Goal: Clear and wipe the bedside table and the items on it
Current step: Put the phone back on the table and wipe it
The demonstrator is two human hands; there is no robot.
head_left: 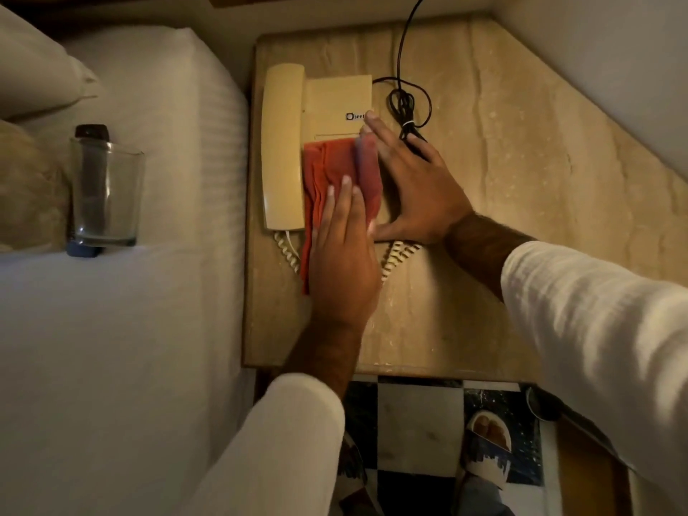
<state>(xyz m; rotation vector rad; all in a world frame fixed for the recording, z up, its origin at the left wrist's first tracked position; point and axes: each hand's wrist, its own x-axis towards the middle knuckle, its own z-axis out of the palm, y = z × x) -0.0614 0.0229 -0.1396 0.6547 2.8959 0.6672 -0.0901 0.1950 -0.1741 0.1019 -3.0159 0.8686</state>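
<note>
A cream telephone (335,102) sits at the back left of the beige marble bedside table (502,180), its handset (283,150) in the cradle. A folded red cloth (327,169) lies over the phone's keypad. My left hand (344,255) presses flat on the cloth, fingers straight. My right hand (413,180) grips the phone's right side, fingers along its edge and thumb at the near corner. The coiled handset cord (394,258) shows below the phone.
A black cable (405,102) runs knotted behind the phone to the wall. On the white bed (130,329) to the left stand a glass tumbler (106,191) and a dark remote (91,132) behind it. A checkered floor (420,430) lies below.
</note>
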